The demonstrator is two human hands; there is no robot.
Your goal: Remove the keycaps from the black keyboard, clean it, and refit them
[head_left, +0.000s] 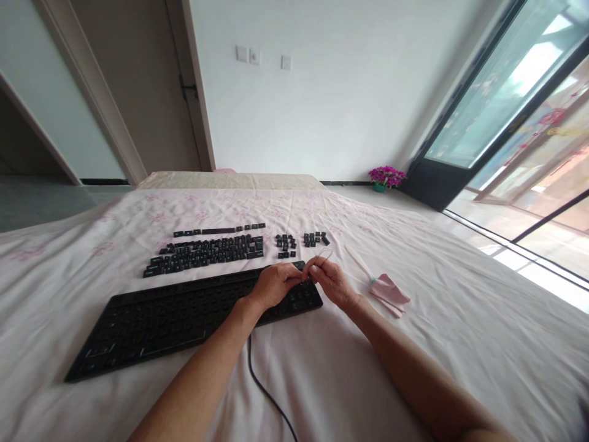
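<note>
Both hands (304, 283) pinching a wire puller (323, 253) at keyboard's (184, 319) right edge.

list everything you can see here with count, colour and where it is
keyboard: one, black, on the sheet in front of the person, keycaps off, cable running toward the camera
keycaps: many, black, laid in rows behind the keyboard, two small groups to the right
wire puller: one, thin metal loop, at the fingertips of the right hand
cloth: one, pink, on the sheet right of the hands
brush: one, pale, slim, lying beside the cloth; hard to make out
sheet: one, white with pink flowers, covering the surface
flowers: one pot, purple, on the floor by the window
switches: three, white, on the far wall
left hand: on the keyboard's right end
right hand: holding the wire puller at the keyboard's right end
</note>
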